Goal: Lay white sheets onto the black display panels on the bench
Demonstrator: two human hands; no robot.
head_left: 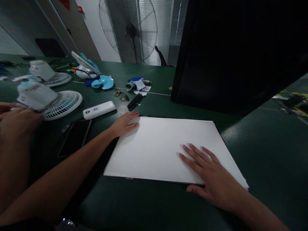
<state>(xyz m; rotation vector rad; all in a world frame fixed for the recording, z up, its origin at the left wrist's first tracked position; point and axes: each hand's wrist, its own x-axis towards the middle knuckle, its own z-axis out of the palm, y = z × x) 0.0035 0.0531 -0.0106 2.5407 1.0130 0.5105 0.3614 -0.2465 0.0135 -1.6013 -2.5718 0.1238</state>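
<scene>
Our work lies with the white sheet [158, 147], which is flat on the green bench [149, 208] in the near middle, its far edge left of the foot of the big black panel [216, 61]. A thin dark edge shows along its far and right sides, but we cannot tell what lies beneath.

The step in hand looks like steadying and smoothing it. To do that well, we would keep both palms low, spread the pressure evenly and stroke from the middle outward, since pushing on one side alone could slide or skew the sheet. The near right corner, where the edge looks slightly uneven, deserves a careful check. We should also keep our left forearm off the phone [75, 138] just beside it.

As for the fingers: our left hand [124, 124] rests at the far left corner, fingers extended, with the thumb apart and lying over the sheet; it grips nothing we can see. Our right hand [211, 176] is palm down on the near right part, four fingers well spread on the white surface, the thumb out past the near edge. Whether that thumb touches the bench, we cannot tell.
</scene>
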